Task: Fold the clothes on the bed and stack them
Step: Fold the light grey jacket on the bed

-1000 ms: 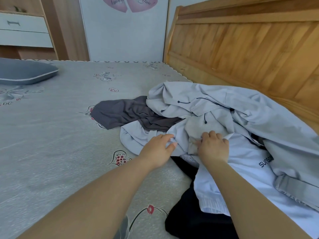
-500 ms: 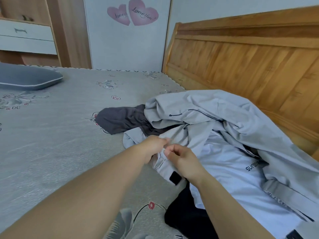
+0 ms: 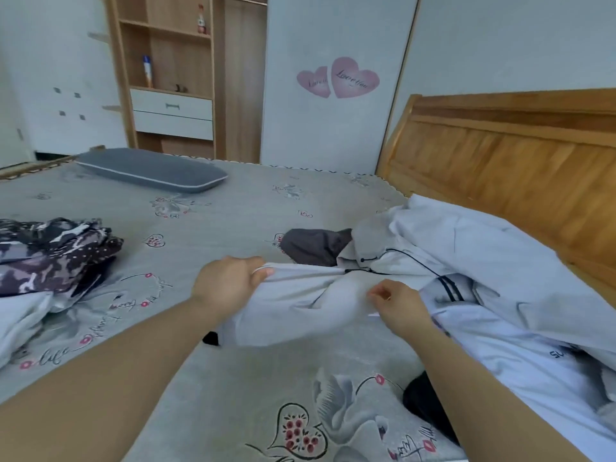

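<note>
**Pulling a light grey garment out of the pile to start a fold**

We have both hands on one light grey garment (image 3: 300, 305), lifted just off the bed (image 3: 233, 208) near the middle, toward the headboard side. Our left hand (image 3: 230, 285) grips a bunched edge of it, fingers (image 3: 263, 271) curled round the cloth. Our right hand (image 3: 400, 305) pinches the fabric further along, fingers closed on a small fold. The cloth sags between the two hands and its far end is buried in the pile.

The pile of unfolded clothes (image 3: 483, 261) lies along the headboard (image 3: 516, 155) edge: pale jackets with a dark drawstring, a white piece with print, a dark grey garment (image 3: 313, 245) behind, something black (image 3: 426, 405) under the near end. A patterned heap (image 3: 50, 255) sits at the left edge of the bed; we cannot tell if it is folded. A grey pillow (image 3: 150, 168) lies at the far side.

How to do this step well, as we judge it:
- draw the garment clear of the pile toward the open middle of the bed, slow enough that the drawstring and neighbours do not drag along
- spread the hands apart to find the true seam or hem, not a random bunch
- lay it flat, smooth it, then fold
- watch for a sleeve caught under the jackets; if it resists, free it, do not yank.

Task looks early: most clothes unfolded.
</note>
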